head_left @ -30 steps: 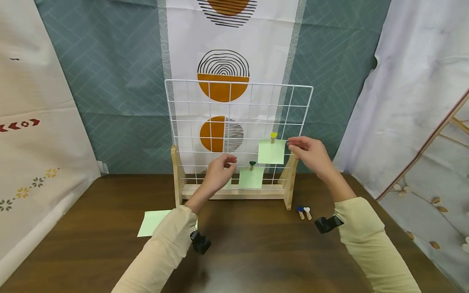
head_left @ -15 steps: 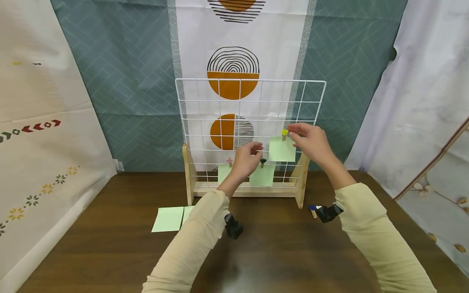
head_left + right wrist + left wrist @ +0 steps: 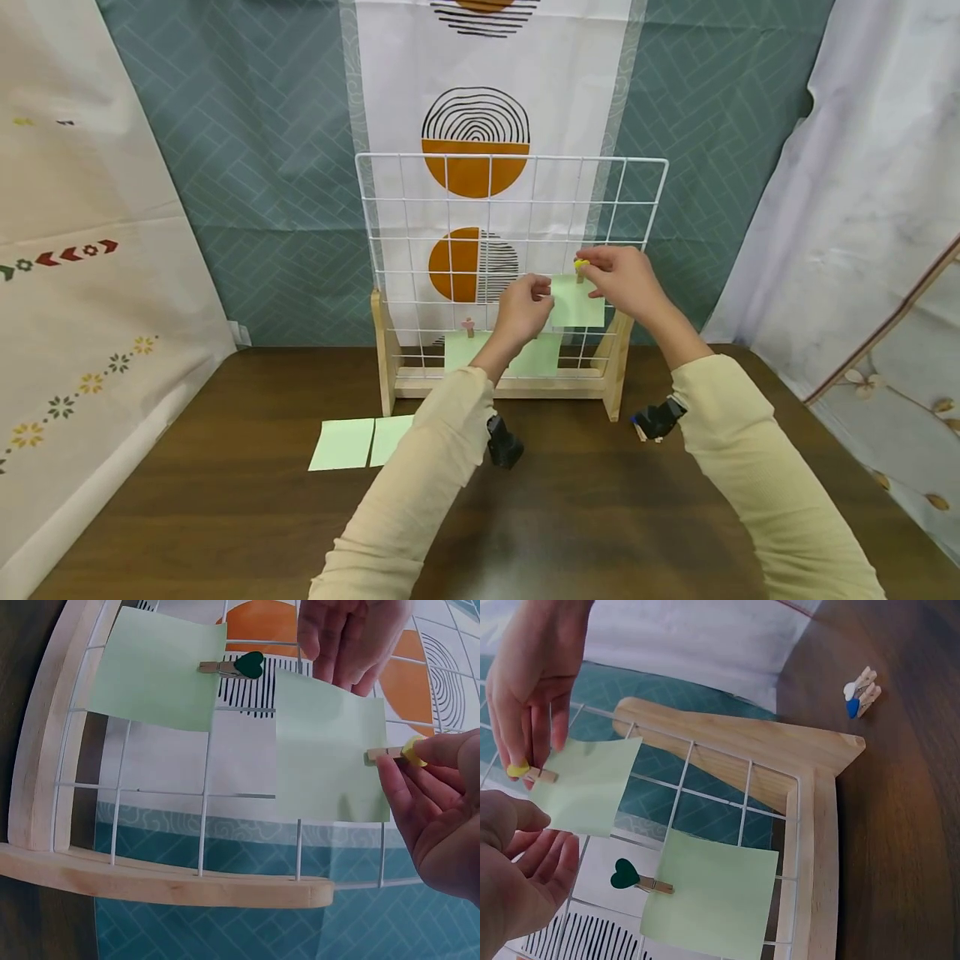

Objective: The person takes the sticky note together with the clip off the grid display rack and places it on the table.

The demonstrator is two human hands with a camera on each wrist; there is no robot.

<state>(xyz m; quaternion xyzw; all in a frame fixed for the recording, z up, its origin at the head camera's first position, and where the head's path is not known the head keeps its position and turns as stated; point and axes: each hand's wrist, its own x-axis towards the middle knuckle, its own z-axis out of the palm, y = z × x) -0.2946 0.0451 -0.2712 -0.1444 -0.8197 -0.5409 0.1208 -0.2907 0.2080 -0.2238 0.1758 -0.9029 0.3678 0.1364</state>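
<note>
A green paper square (image 3: 576,302) hangs high on the right of a white wire grid (image 3: 442,200). My right hand (image 3: 626,279) pinches the yellow heart clothespin (image 3: 412,751) at that paper's top edge, thumb and fingers on its head and wooden legs. My left hand (image 3: 525,308) reaches to the same paper's left edge, fingers loosely bent and fingertips right at the edge. Lower down, a dark green heart clothespin (image 3: 646,879) holds a second green paper (image 3: 712,896). A pink clothespin (image 3: 468,327) holds another green paper (image 3: 461,350), partly hidden by my left arm.
The grid stands in a wooden base (image 3: 420,385) on a dark table (image 3: 225,517). Two loose green papers (image 3: 341,444) lie at front left. A blue clothespin (image 3: 861,703) and a white clothespin (image 3: 855,686) lie right of the stand.
My left hand has moved right and up to the upper paper's left edge. My right hand has gone from that paper's right side to the yellow heart clothespin and now pinches it.
</note>
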